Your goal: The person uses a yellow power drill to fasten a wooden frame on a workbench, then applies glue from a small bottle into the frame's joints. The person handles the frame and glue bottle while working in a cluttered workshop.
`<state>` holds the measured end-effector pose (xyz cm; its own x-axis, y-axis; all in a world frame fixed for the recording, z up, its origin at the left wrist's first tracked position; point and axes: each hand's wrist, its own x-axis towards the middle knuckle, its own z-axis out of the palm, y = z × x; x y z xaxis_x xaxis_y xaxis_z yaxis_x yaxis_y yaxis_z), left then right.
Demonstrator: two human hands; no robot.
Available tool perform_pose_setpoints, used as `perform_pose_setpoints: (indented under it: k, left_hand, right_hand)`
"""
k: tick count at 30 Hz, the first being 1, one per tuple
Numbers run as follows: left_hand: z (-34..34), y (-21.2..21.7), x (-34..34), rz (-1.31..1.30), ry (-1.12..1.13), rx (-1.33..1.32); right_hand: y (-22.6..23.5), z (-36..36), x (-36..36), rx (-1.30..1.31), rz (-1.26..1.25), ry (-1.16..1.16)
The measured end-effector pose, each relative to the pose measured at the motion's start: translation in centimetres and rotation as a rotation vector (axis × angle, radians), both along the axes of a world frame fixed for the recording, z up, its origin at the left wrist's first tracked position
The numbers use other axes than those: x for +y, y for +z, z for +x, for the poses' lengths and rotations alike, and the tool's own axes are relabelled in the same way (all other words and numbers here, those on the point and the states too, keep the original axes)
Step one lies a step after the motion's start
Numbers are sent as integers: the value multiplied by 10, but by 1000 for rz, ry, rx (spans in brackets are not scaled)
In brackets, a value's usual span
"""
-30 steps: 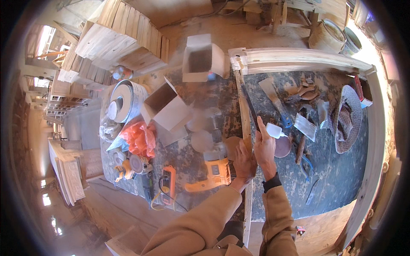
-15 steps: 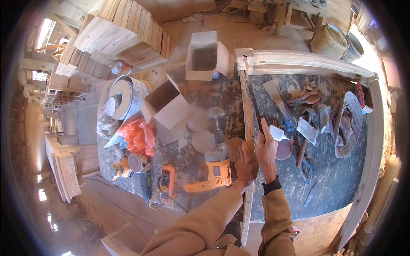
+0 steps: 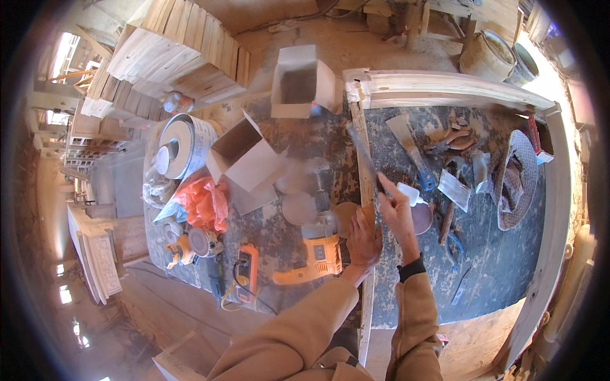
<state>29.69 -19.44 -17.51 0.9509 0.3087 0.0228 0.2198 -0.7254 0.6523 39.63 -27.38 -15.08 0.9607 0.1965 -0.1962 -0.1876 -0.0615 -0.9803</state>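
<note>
- Dusty workshop floor point(image 3: 286, 32) and stacked wooden panels point(image 3: 178, 54) lie beyond a dark, paint-scuffed counter point(image 3: 495, 273).
- A pale wooden frame point(image 3: 454, 86) lies over the right part of the counter; its near-middle rail point(image 3: 366, 197) runs away from the person.
- The right hand point(image 3: 395, 206) has its fingers closed around the near end of a flat, file-like tool point(image 3: 362, 149), index finger stretched along it; the blade slants over the rail, though whether it touches cannot be told.
- The left hand point(image 3: 364, 241) rests on the rail, fingers close together and bent; whether they grip it cannot be told.
- As for progress, the frame's far corner appears joined already. Work on the rail seems under way, judging by the tool held over it; how much of its edge is finished is too small to tell.
- Left of the rail lie a yellow power drill point(image 3: 314, 260), an orange power strip point(image 3: 249, 276), an angle grinder point(image 3: 206, 244) and an open cardboard box point(image 3: 248, 155).
- Inside the frame lie a white bottle point(image 3: 410, 192), a scraper point(image 3: 406, 147), blue-handled pliers point(image 3: 455, 249) and a brimmed hat point(image 3: 516, 184).
</note>
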Motion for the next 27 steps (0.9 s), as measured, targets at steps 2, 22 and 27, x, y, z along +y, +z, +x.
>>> perform_pose_setpoints:
  k: [2,22,27]
  left_hand:
    - [1,2,0,-58,-10,50]
    - [3,-3,3,-269,-8,-39]
    - [0,-6,-2,-100,55,32]
  right_hand:
    - [6,-10,-4,-127,-111,25]
    - [45,-5,16,-88,-405,75]
    - [49,-6,9,-296,-282,-31]
